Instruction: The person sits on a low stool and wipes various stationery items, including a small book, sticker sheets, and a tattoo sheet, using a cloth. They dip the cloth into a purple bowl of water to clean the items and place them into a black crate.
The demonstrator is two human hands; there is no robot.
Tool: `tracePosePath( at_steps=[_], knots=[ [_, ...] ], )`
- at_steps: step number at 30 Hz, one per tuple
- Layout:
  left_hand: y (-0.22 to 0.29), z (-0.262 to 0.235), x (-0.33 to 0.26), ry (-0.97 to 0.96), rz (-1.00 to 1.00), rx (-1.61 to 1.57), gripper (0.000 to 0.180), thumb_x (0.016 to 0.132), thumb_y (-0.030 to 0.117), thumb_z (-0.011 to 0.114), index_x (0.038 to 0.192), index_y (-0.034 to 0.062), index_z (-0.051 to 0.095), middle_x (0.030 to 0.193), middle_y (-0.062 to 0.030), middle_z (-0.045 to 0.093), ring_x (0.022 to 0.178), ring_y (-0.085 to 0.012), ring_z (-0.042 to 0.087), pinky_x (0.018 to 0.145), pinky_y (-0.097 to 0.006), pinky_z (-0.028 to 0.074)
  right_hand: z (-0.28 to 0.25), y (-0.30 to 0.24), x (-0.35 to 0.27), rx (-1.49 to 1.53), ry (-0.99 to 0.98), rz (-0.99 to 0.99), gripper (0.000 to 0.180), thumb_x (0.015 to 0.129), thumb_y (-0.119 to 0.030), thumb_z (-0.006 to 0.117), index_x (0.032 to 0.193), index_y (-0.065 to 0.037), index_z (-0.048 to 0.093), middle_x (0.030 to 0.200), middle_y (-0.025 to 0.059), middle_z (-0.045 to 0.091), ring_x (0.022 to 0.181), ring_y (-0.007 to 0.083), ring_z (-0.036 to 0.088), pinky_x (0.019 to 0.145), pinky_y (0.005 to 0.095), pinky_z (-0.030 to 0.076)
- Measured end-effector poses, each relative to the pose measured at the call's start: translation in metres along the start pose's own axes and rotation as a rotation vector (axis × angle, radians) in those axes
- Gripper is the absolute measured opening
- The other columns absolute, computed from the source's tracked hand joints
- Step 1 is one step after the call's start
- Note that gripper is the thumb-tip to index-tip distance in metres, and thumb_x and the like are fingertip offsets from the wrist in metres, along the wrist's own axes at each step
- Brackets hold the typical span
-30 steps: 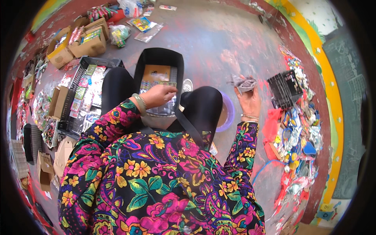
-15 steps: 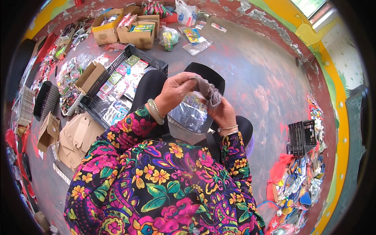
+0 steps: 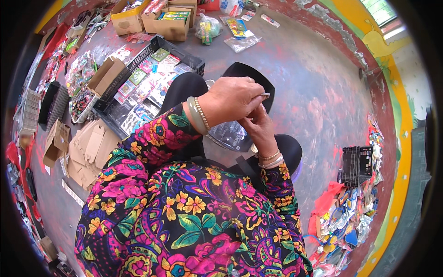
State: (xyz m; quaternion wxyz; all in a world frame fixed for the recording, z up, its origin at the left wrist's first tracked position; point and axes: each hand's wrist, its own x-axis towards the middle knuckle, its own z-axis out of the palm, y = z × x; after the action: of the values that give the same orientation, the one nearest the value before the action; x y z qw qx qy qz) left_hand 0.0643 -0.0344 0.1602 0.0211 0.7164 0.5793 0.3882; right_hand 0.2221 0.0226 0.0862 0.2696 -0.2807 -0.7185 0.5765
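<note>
**Head view: two hands pinch a small item over a lap tray**

Head camera looks down on a person seated on a painted concrete floor (image 3: 318, 92), wearing a bright floral top. To the person's left sits a long black plastic crate (image 3: 138, 87) filled with small carded packets, with flattened cardboard boxes (image 3: 87, 147) just beside it and open cartons (image 3: 170, 21) farther off. A heap of colourful packets (image 3: 355, 217) lies at the right, next to a black rack (image 3: 357, 164).

On the lap rests a black tray (image 3: 251, 76), and over it a clear plastic bag (image 3: 228, 134), partly hidden beneath the arms.

The left hand (image 3: 230, 99) is curled closed, its fingertips pinching a small pale item (image 3: 265, 94) whose kind is too small to tell. The right hand (image 3: 260, 129) comes up from below with fingers bunched against the same spot, so both hands meet above the tray. How firmly the right hand grips is hidden by the left.

As a judgement, the pinch is slight and the item tiny: a slack finger could let it drop past the tray's edge onto the cluttered floor. The bag lies loose on the lap and could slide off if a knee shifts.
</note>
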Motion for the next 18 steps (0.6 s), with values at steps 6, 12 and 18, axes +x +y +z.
tracePosePath(
  at_steps=[6,12,18],
  knots=[
    [0.005,0.002,0.01,0.166,0.042,-0.196,0.018,0.082,0.016,0.057,0.097,0.0066,0.062,0.084,-0.0119,0.063,0.076,-0.0293,0.061,0.064,-0.033,0.05,-0.021,0.019,0.011,0.089,-0.02,0.145,0.01,0.086,-0.014,0.059,0.09,-0.004,0.058,0.065,-0.0039,0.055,0.057,0.0018,0.047,0.05,0.017,0.036],
    [0.002,0.006,0.007,0.036,0.005,-0.226,0.019,0.083,0.014,0.056,0.098,0.0032,0.061,0.085,-0.0159,0.063,0.077,-0.0317,0.061,0.065,-0.034,0.049,-0.027,0.029,0.01,0.095,-0.08,0.249,0.015,0.088,-0.018,0.056,0.091,-0.004,0.059,0.064,-0.0026,0.056,0.054,0.0017,0.047,0.048,0.0144,0.034],
    [-0.011,0.019,-0.002,0.085,-0.119,-0.297,0.018,0.086,0.01,0.053,0.1,0.0016,0.06,0.088,-0.0171,0.062,0.079,-0.0299,0.061,0.068,-0.033,0.049,-0.033,0.017,0.0,0.368,-0.176,0.332,0.018,0.083,-0.015,0.06,0.096,-0.003,0.061,0.068,-0.0017,0.057,0.057,0.0036,0.05,0.05,0.0159,0.037]
  ],
)
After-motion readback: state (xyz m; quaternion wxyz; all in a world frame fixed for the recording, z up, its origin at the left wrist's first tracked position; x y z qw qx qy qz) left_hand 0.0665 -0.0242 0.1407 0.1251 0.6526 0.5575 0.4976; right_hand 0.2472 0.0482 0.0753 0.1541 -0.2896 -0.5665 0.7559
